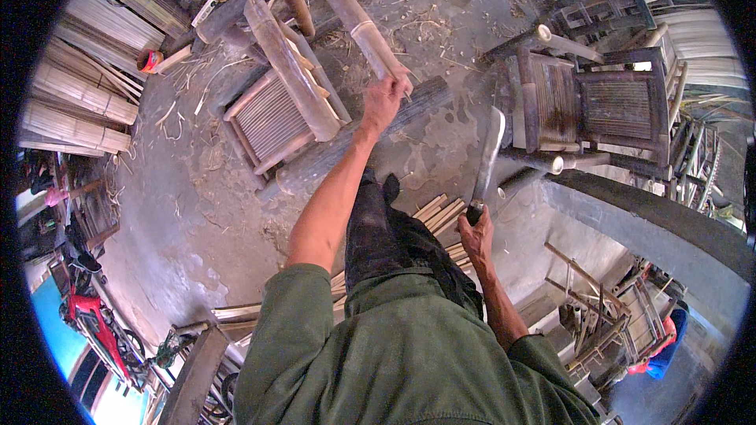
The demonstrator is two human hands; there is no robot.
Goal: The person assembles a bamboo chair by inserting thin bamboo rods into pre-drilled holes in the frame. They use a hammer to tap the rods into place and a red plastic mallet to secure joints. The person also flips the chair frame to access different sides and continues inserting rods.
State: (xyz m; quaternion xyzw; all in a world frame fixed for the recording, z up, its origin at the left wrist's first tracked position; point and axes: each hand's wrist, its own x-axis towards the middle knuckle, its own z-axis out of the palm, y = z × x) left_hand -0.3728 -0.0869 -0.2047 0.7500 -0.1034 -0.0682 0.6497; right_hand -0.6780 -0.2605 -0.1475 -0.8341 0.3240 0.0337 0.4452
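My left hand [383, 102] reaches forward with its fingers closed round the near end of a thick bamboo pole [364, 30], which slants away to the far left. In my right hand [476, 234] is the dark handle of a machete [490, 149]; its broad blade points forward, apart from the pole. Beneath my left hand a long dark log [417, 110] crosses the floor. Left of the held pole, a second bamboo pole [287, 71] slants beside a slatted bamboo frame [272, 120].
Bamboo chairs [583, 98] stand at the right, near a low concrete wall [654, 216]. Split bamboo strips [441, 214] lie by my legs. Bundled slats [79, 102] line the left side, near a small orange tin [149, 60]. Shavings litter the floor [197, 212].
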